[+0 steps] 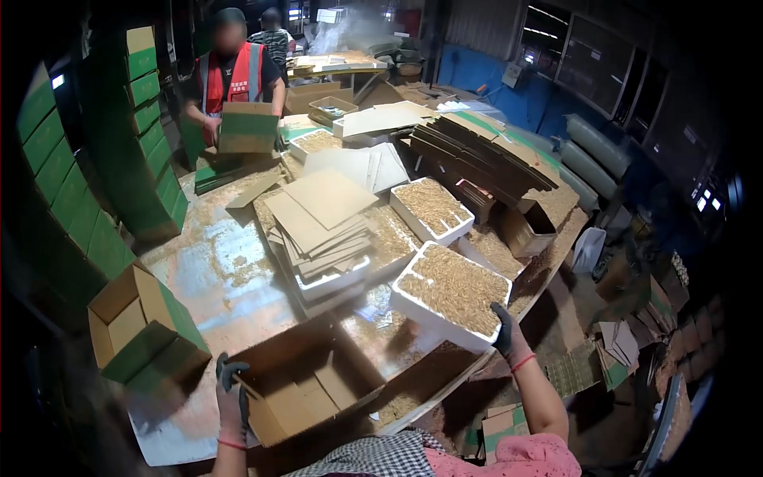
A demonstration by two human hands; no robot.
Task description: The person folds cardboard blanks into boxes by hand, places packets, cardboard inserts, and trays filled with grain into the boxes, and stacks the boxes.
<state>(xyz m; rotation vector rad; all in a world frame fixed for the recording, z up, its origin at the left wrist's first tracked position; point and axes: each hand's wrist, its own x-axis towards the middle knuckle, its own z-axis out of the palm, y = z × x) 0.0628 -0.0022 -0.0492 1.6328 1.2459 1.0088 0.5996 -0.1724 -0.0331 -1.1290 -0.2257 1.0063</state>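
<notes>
My left hand (232, 383), in a dark glove, is closed on the left wall of an open cardboard box (274, 425), with its thumb side at a flap. The bottom of this box shows inside. My right hand (506, 330), also gloved, grips the right corner of a white foam box (433, 320). That box is filled to the rim with loose tan, grain-like bits and sits a little tilted near the table's front edge. The fingers under its corner are hidden.
Another open green-and-brown carton (155, 350) stands at left. Cardboard sheets (322, 203) are piled mid-table, beside a second filled foam box (431, 205). Green cartons (147, 119) are stacked far left. Across the table, a person in a red vest (232, 83) holds a carton (248, 127).
</notes>
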